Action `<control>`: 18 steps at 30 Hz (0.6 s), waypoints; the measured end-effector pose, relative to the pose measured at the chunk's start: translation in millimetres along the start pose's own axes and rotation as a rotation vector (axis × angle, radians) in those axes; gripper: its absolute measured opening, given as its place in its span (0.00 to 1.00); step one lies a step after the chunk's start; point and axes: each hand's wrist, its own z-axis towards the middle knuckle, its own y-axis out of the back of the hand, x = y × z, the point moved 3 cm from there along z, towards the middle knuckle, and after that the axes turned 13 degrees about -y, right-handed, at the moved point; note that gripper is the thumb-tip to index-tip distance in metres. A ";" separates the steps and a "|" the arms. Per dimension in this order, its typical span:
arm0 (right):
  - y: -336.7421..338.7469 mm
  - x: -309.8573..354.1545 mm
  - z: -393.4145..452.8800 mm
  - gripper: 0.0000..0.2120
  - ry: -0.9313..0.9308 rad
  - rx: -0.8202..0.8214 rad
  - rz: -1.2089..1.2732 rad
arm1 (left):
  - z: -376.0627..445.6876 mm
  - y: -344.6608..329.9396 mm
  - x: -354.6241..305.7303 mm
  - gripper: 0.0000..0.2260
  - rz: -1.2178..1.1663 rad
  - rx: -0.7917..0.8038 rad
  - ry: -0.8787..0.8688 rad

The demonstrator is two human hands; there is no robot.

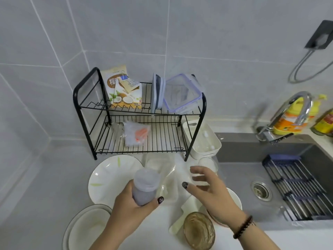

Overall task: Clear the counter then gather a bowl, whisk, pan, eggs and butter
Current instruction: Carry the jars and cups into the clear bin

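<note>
My left hand [133, 204] grips a translucent plastic bottle [145, 186] with a pale cap, held above the counter. My right hand [207, 188] hovers open just right of it, fingers spread over a clear plastic container [167, 177]. Under and around the hands lie a large white plate [110, 177] with green leaf marks, a white bowl [84, 226] at the lower left, an amber glass bowl [199, 231], a white spatula [183, 215] and a white dish [234, 197] partly hidden by my right wrist.
A black two-tier wire rack [140, 116] stands against the tiled wall with food packets [124, 91], a clear lidded box [182, 94] and a plastic bag [137, 134]. A white basket [203, 139] sits beside it. The grey sink [252, 170] with faucet [292, 112] and drain rack [295, 186] lies right.
</note>
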 end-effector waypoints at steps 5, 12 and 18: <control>-15.9 -66.0 -26.0 0.29 0.177 0.148 -0.743 | -9.9 3.1 13.6 0.31 -0.103 -0.076 0.068; -40.3 -108.7 -24.6 0.31 0.316 0.048 -0.998 | -8.0 -7.0 0.8 0.29 -0.217 -0.085 0.029; -57.5 -77.5 -21.5 0.40 0.221 0.196 -0.998 | -7.2 -0.1 -0.1 0.25 -0.214 -0.157 0.018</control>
